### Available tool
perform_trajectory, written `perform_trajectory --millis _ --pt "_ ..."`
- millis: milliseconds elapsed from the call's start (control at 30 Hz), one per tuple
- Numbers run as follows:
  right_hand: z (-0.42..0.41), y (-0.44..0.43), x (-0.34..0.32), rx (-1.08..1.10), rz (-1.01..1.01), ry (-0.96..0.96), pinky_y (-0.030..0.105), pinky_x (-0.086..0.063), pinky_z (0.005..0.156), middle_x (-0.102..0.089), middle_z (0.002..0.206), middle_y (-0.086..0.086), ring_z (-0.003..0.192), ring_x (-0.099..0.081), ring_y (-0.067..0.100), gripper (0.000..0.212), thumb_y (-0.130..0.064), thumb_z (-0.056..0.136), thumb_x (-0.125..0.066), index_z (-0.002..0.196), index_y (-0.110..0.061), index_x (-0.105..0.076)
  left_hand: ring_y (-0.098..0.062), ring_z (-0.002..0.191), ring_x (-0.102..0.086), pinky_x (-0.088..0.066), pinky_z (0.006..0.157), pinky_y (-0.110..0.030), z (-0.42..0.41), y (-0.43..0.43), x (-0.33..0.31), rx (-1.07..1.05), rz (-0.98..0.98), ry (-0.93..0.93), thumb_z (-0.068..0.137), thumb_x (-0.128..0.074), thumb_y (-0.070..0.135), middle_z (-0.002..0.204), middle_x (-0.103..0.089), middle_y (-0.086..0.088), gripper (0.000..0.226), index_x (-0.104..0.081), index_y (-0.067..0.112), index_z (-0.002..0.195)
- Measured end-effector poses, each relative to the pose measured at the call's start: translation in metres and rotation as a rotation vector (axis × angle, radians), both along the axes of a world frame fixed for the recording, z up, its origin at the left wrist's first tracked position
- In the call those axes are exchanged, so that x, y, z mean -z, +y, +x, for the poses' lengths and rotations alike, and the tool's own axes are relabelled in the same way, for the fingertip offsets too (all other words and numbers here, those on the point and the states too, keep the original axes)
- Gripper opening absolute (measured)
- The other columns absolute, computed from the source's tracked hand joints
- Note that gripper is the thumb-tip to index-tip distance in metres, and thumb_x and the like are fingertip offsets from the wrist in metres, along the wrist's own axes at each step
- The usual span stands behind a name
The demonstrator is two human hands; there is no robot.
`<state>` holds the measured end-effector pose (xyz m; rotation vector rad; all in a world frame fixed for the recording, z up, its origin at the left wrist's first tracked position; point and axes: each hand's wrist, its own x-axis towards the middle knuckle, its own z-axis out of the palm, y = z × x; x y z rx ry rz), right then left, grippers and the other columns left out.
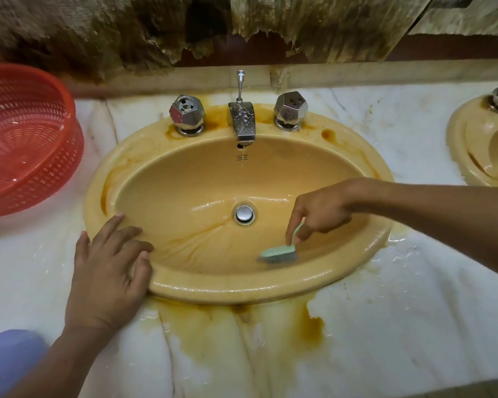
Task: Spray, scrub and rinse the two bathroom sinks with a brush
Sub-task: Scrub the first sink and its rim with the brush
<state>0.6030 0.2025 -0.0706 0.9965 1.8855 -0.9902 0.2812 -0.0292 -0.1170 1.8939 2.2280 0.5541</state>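
A yellow oval sink (270,288) sits in the marble counter, wet and streaked with rust-brown stains. My right hand (319,211) reaches in from the right and grips the handle of a pale green brush (279,252). The brush head presses on the lower right wall of the bowl, right of the drain (244,214). My left hand (110,265) rests flat, fingers spread, on the sink's front left rim. A second yellow sink (472,145) shows partly at the right edge.
A chrome faucet (241,122) with two faceted knobs (187,114) (290,109) stands behind the bowl, a thin trickle falling from the spout. A red perforated basket (26,133) sits on the counter at left. Brown stains run over the wet counter (385,326) in front.
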Motion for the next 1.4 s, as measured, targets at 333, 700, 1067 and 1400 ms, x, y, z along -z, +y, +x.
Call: perform_trajectory --millis 333,700,1067,1400 --pt "0.010 0.000 -0.012 0.073 -0.009 0.047 0.022 -0.035 0.050 -0.047 0.058 -0.002 0.048 -0.037 0.019 0.016 -0.038 0.095 -0.068 0.107 -0.042 -0.077 -0.025 0.149 -0.035 -0.018 0.120 -0.062 -0.002 0.000 0.003 0.002 0.005 0.011 0.094 -0.037 0.036 0.125 -0.065 -0.003 0.042 -0.076 0.019 0.095" --pt "-0.009 -0.044 -0.021 0.370 0.040 0.429 0.033 -0.039 0.061 -0.056 0.065 -0.001 0.061 -0.046 0.019 0.020 -0.037 0.095 -0.063 0.109 -0.043 -0.076 -0.009 0.145 -0.032 -0.019 0.118 -0.060 -0.001 0.003 -0.003 -0.025 -0.035 -0.047 0.089 -0.039 0.039 0.119 -0.064 0.005 0.033 -0.071 0.032 0.086" --pt "-0.027 -0.103 -0.054 0.783 0.367 0.925 0.018 -0.045 0.062 -0.068 0.088 -0.011 0.072 -0.060 0.008 0.043 -0.012 0.101 -0.053 0.140 -0.030 -0.061 -0.011 0.111 -0.051 -0.036 0.099 -0.043 0.135 0.098 -0.110 -0.435 -0.376 -0.921 0.103 -0.049 0.054 0.118 -0.064 0.010 0.037 -0.075 0.028 0.099" --pt "0.038 -0.085 -0.083 0.729 0.528 0.888 0.032 -0.049 0.102 -0.068 0.127 -0.006 0.113 -0.062 0.010 0.044 -0.025 0.100 -0.062 0.143 -0.031 -0.058 -0.019 0.098 -0.071 -0.051 0.092 -0.055 0.174 0.124 -0.141 -0.384 -0.350 -1.038 0.110 -0.046 0.031 0.110 -0.072 -0.003 0.025 -0.064 0.014 0.109"
